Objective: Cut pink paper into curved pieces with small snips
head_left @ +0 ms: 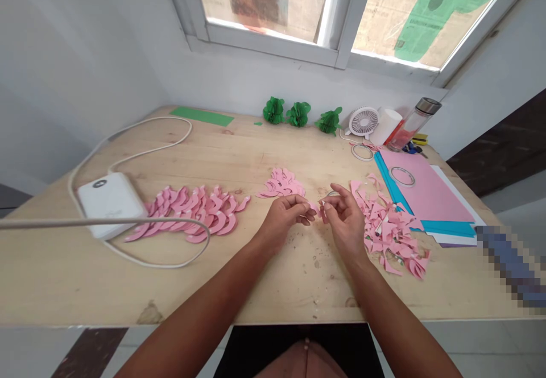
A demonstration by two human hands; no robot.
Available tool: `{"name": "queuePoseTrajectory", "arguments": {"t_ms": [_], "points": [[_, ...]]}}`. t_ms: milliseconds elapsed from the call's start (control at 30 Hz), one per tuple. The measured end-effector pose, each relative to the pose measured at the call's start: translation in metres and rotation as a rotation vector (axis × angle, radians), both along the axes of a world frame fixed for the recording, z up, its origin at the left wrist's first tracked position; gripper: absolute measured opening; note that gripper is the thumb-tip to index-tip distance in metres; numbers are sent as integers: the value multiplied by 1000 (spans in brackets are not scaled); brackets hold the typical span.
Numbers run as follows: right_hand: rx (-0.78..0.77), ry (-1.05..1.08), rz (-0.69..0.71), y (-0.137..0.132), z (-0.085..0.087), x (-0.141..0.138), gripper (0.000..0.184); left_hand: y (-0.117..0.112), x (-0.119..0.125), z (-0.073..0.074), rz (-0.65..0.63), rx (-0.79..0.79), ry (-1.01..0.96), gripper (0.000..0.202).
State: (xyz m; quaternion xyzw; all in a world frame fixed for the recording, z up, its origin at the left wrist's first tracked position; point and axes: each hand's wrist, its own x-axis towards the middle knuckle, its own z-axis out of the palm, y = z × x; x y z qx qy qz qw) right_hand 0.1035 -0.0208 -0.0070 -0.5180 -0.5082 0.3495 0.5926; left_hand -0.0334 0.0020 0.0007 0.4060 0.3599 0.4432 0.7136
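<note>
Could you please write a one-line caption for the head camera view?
Left hand and right hand pinch a small pink paper piece between pink cut-outs and scraps.

Pale wooden table (256, 287), knotty plank top. Left: white power bank (111, 203), looped cable (140, 153); just beside, row of curved pink cutouts (191, 216). Centre: small pile of pink cutouts (281, 185). Right: heap of pink scraps (390, 233) touching stacked pink, blue and white paper sheets (426, 196), tape ring (402, 176) on top. Far edge: green paper strip (202, 116), three green paper balls (298, 113), small white fan (363, 121), clear bottle (412, 125).
</note>
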Motion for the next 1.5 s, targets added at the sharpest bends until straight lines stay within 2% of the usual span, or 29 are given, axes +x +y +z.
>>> {"name": "queuePoseTrajectory", "arguments": {"t_ms": [233, 500, 733, 933, 1067, 1300, 1500], "points": [[-8, 25, 27, -2, 5, -1, 37, 2, -4, 2, -44, -121, -139, 13], [-58, -109, -16, -2, 3, 0, 37, 0, -5, 3, -170, -143, -217, 13], [-76, -59, -62, -2, 3, -2, 39, -2, -3, 3, -184, -87, -189, 17], [-142, 41, -117, 0, 9, -2, 39, -5, 2, 3, -211, 41, -36, 24], [-171, 105, -95, 0, 9, -3, 39, -7, 6, 3, -230, 97, -4, 24], [-202, 238, -29, 1, 1, -4, 40, -9, 8, 5, -178, 114, 9, 21], [-205, 302, 5, 1, -2, -4, 37, -9, 7, 4, -190, 134, 2, 19]]}}
